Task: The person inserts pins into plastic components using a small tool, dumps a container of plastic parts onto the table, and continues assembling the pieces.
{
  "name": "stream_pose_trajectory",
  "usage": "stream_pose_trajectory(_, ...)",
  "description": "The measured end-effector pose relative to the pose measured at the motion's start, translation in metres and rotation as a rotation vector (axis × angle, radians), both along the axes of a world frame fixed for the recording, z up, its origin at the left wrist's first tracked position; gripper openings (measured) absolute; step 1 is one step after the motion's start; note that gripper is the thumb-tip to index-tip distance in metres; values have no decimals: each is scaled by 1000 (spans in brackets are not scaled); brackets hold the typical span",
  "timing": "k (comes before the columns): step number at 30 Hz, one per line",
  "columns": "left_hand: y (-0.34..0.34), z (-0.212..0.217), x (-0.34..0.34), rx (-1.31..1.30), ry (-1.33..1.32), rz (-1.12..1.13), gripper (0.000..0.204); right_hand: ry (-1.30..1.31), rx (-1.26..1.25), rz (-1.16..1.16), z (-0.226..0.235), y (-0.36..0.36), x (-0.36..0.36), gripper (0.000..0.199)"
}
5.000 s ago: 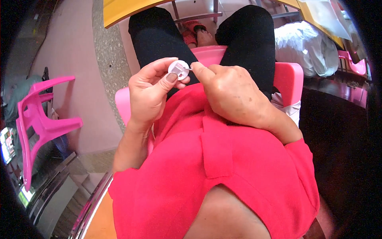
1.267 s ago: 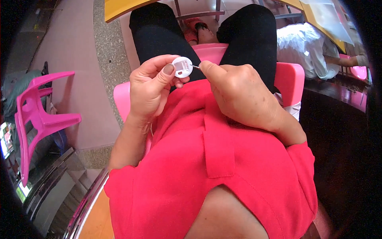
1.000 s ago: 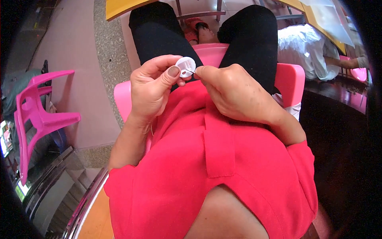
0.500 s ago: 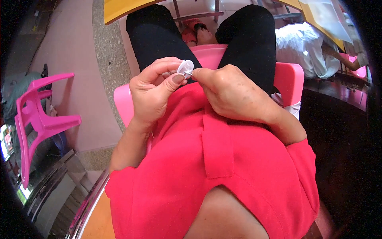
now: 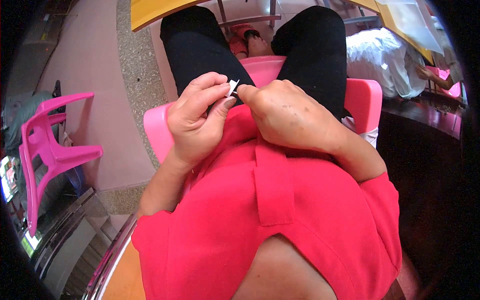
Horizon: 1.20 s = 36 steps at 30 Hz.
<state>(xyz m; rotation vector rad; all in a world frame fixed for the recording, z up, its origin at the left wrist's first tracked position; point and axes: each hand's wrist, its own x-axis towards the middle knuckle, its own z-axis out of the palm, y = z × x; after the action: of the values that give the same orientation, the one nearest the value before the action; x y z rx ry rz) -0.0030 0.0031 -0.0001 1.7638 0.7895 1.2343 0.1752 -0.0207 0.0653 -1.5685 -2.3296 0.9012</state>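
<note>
Between the thumb and fingers of my left hand (image 5: 200, 107) is a small white round plastic piece (image 5: 232, 87), turned so its thin rim shows edge-on. My right hand (image 5: 290, 112) is closed in a pinch around a thin metal tool (image 5: 235, 93). Only the tool's tip shows, meeting the plastic piece; the rest is hidden in my fingers, so its kind is unclear. Both hands are close together above my lap.
I sit on a pink plastic chair (image 5: 363, 107). Ahead is a yellow table edge (image 5: 160, 12). A white bag (image 5: 382, 62) stands at the far right, with another person's hand (image 5: 425, 72) beside it. Another pink chair (image 5: 50, 145) is at left.
My left hand has turned the plastic piece from face-on to nearly edge-on. My right hand has shifted slightly with it. The other person's hand has moved at the white bag.
</note>
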Motion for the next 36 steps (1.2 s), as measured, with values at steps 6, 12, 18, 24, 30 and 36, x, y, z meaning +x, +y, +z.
stream_pose_trajectory(6, 2, -3, 2, -176, -31, -14, 19, -25, 31, 8, -6, -1, 0, 17)
stream_pose_trajectory(12, 11, 4, -3, -654, -404, -145, 21, 88, 243, -63, -7, -9, 8, 24)
stream_pose_trajectory(18, 9, 5, -8, -797, -528, -206, 22, -264, 567, -39, 1, -12, 0, 31)
stream_pose_trajectory(24, 9, 6, -6, -777, -484, -215, 21, -341, 585, 41, 2, -12, -1, 30)
stream_pose_trajectory(30, 7, 6, -6, -762, -442, -189, 20, -334, 573, 49, 0, -13, -2, 30)
stream_pose_trajectory(36, 6, 5, -6, -784, -442, -189, 19, -366, 577, 83, -1, -12, -2, 28)
